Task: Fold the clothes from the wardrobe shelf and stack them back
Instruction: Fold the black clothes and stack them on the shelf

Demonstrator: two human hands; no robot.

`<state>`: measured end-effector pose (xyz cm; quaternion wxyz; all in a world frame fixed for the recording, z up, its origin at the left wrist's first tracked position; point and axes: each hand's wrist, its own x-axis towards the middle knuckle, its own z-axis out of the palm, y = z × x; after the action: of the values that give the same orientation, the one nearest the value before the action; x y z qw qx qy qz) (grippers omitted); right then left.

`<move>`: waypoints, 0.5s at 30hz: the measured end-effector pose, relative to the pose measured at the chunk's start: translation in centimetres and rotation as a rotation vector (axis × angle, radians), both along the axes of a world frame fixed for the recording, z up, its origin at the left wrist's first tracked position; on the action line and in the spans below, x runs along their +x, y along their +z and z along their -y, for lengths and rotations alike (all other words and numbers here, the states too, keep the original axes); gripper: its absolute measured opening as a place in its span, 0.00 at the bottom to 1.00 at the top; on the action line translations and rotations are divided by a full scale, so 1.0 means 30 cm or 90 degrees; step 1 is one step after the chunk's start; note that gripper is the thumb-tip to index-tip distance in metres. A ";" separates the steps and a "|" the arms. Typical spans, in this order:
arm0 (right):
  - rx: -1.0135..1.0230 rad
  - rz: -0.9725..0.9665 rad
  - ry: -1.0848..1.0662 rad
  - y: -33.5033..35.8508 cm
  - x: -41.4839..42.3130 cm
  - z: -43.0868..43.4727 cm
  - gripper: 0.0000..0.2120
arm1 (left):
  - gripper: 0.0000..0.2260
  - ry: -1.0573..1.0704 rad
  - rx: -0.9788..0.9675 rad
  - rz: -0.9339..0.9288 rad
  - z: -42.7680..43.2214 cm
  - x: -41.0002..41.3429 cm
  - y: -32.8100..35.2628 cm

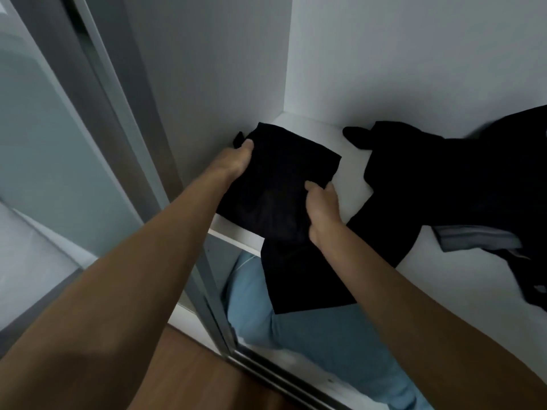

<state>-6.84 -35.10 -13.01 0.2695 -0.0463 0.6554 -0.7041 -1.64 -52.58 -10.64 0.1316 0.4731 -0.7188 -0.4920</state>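
Folded black cloth garment (275, 184) lay at the left end of the white wardrobe shelf (352, 184), close against the side wall. Left hand (233, 164) pinched its far-left edge, thumb on top. Right hand (321, 207) had its fingers curled round the near-right edge. Risk: the folds could slip apart on release, since both grips sat at edges only. Loose heap of black clothes (444, 179) trailed over the shelf's front edge just beside it. A snag there could drag the heap off.
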 end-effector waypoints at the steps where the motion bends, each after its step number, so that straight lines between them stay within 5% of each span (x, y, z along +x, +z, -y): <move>1: 0.025 -0.030 0.003 -0.013 -0.023 -0.022 0.24 | 0.28 0.029 -0.116 0.017 0.016 0.009 0.003; 5: 0.034 -0.091 0.011 -0.039 -0.016 -0.033 0.27 | 0.24 -0.058 -0.429 -0.034 -0.029 0.052 -0.039; 10: 0.041 -0.145 0.036 -0.053 0.101 0.066 0.29 | 0.22 -0.192 -0.537 0.245 -0.006 0.088 -0.092; 15: 0.162 -0.221 0.154 -0.045 0.073 -0.031 0.20 | 0.20 -0.281 -0.670 0.113 -0.024 0.078 -0.086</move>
<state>-4.65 -34.19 -14.35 0.2390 -0.2103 0.7651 -0.5596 0.69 -51.86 -13.21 0.1824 0.2224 -0.9568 -0.0426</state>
